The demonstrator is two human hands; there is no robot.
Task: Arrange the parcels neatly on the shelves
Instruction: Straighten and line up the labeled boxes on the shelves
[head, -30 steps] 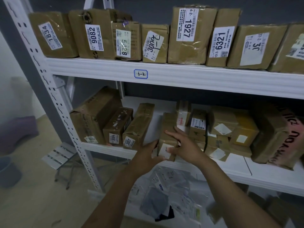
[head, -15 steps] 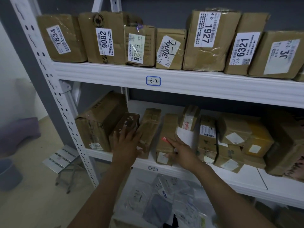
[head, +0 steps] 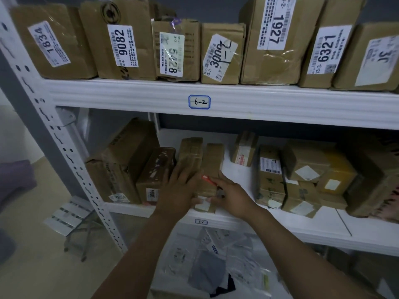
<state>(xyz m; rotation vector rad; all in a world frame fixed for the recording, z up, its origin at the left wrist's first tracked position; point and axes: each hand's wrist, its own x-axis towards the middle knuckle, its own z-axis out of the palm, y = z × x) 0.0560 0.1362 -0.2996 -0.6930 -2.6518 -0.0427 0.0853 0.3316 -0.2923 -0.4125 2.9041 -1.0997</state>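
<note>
Slim cardboard parcel (head: pixel 212 167) now against taped neighbour (head: pixel 190 154)

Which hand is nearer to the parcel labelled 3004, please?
The left. The left hand sits just right of the 3004 parcel; the right hand is farther right, gripping a narrow parcel.

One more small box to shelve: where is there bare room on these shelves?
Shelf 6-1 has a bare patch between the slim parcel and the barcode-labelled stack, in front of the small back box; also its front right edge. Shelf 6-2 is packed side by side.
</note>
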